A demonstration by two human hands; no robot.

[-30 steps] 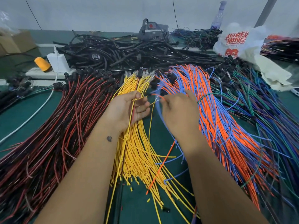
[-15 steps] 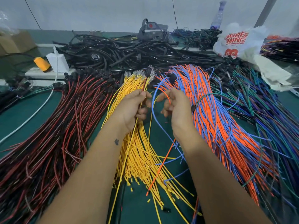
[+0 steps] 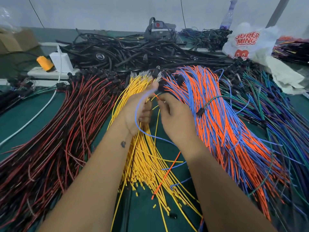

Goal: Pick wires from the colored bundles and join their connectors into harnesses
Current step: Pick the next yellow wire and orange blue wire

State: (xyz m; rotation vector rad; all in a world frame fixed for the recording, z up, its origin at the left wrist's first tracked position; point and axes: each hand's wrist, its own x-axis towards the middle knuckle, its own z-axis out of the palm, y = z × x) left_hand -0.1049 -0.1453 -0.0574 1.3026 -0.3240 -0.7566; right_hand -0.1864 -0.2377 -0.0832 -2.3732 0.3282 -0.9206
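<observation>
Head view: left hand (image 3: pixel 137 108) grip curled round blue wire (image 3: pixel 136 114), right hand (image 3: pixel 173 113) pinching orange wire (image 3: pixel 156 96); join unfinished, colored bundles (image 3: pixel 222 118) barely depleted.

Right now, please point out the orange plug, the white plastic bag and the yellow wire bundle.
orange plug (image 3: pixel 44 63), head view, its top side.
white plastic bag (image 3: pixel 250 46), head view, its printed front.
yellow wire bundle (image 3: pixel 145 158), head view, its middle strands.

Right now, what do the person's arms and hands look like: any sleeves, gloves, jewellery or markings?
Both forearms are bare up to the bottom edge of the picture, with no sleeves showing. The left hand and the right hand wear no gloves, and no rings, watch or bracelets show. The one marking is a small dark tattoo on the left forearm just below the wrist.
</observation>
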